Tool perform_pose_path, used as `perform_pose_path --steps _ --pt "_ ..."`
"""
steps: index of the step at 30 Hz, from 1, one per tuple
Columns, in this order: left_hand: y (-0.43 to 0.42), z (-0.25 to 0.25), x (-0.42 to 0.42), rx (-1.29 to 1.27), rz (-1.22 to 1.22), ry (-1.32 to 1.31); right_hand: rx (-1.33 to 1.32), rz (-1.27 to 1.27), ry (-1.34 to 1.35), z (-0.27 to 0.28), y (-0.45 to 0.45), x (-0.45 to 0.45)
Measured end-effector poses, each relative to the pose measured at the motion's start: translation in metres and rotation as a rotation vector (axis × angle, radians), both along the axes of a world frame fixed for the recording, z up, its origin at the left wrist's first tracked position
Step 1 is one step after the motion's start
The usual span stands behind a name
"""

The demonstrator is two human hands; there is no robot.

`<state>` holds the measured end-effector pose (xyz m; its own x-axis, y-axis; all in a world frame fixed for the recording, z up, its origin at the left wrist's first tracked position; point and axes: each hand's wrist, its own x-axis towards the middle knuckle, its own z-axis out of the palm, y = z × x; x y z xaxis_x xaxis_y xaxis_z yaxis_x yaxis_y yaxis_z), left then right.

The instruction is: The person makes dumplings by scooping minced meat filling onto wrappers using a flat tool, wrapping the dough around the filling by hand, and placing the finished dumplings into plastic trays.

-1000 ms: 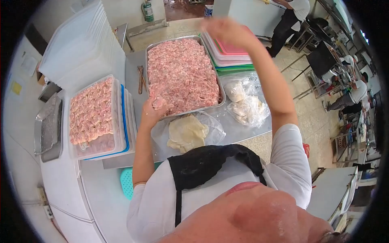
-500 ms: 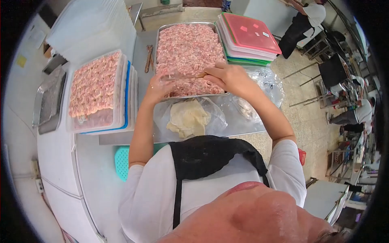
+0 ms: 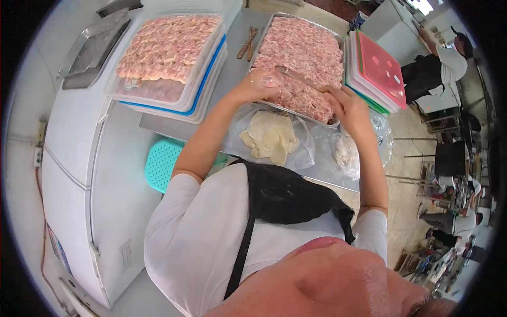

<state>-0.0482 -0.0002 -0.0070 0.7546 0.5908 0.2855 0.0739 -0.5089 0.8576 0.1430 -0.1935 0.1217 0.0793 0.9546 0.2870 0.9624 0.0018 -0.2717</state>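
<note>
A metal tray (image 3: 301, 46) of pink minced meat lies in front of me. My right hand (image 3: 349, 108) is closed round one end of a flat wooden spatula (image 3: 298, 77), whose blade slants over the meat toward my left hand. My left hand (image 3: 254, 87) is curled at the tray's near-left edge. Something pinkish shows at its fingers, but I cannot make out what it holds. Just below the tray, thin pale dough wrappers (image 3: 271, 134) lie piled on a clear plastic bag (image 3: 304, 150).
At left, stacked plastic trays (image 3: 203, 79) carry rows of meat-topped dumplings (image 3: 168, 45) on top. Wooden sticks (image 3: 247, 45) lie beside the meat tray. Red and green lids (image 3: 377, 66) are stacked at right, near a plastic-wrapped bundle (image 3: 346, 153). Another person (image 3: 441, 66) stands at far right.
My view has turned, so the table appears further right and tilted. The spatula blade now points up and left over the meat, and both hands stay close to the tray.
</note>
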Motion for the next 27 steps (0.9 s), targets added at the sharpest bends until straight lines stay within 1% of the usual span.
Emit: perform_pose_path --steps 1,4,7,10,11,13,15,16,18,20,22,23,25,26,27 --pt "-0.002 0.011 -0.004 -0.083 -0.032 0.012 0.036 0.087 0.107 -0.003 0.0 -0.007" --pt "0.0 0.017 -0.007 0.052 -0.063 0.156 -0.035 0.165 0.097 -0.023 0.01 -0.001" --pt "-0.009 0.013 -0.015 0.162 -0.003 -0.177 -0.086 -0.013 0.095 -0.002 0.009 0.011" --pt "-0.013 0.025 -0.023 0.067 -0.002 -0.05 -0.007 0.133 0.25 -0.004 0.0 -0.013" --pt "-0.016 0.031 -0.027 0.041 0.012 -0.014 -0.019 0.118 0.125 -0.021 0.003 -0.016" --pt "-0.021 0.045 -0.034 0.02 0.087 0.032 -0.05 0.122 0.292 -0.04 0.01 -0.012" --pt "-0.022 0.059 -0.053 -0.037 0.096 0.083 -0.054 0.156 0.467 -0.059 0.019 0.006" --pt "-0.022 0.065 -0.065 -0.065 0.107 0.11 -0.037 0.088 0.521 -0.071 0.021 0.014" --pt "-0.023 0.077 -0.098 0.209 0.19 -0.03 -0.005 -0.055 0.632 -0.097 0.02 0.028" --pt "-0.024 0.093 -0.133 0.22 0.269 -0.103 -0.037 -0.199 0.644 -0.12 0.014 0.043" --pt "-0.021 0.111 -0.172 -0.034 0.347 -0.128 0.014 -0.261 0.846 -0.138 0.006 0.048" --pt "-0.013 0.107 -0.195 0.075 0.476 -0.058 0.04 -0.296 0.949 -0.147 0.003 0.051" --pt "0.013 0.093 -0.238 0.291 0.726 0.089 0.119 -0.263 0.992 -0.165 0.0 0.062" --pt "0.02 0.097 -0.251 0.335 0.82 0.154 0.158 -0.249 1.015 -0.17 -0.001 0.064" --pt "0.026 0.103 -0.262 0.378 0.912 0.222 0.12 -0.27 1.06 -0.163 -0.002 0.058"
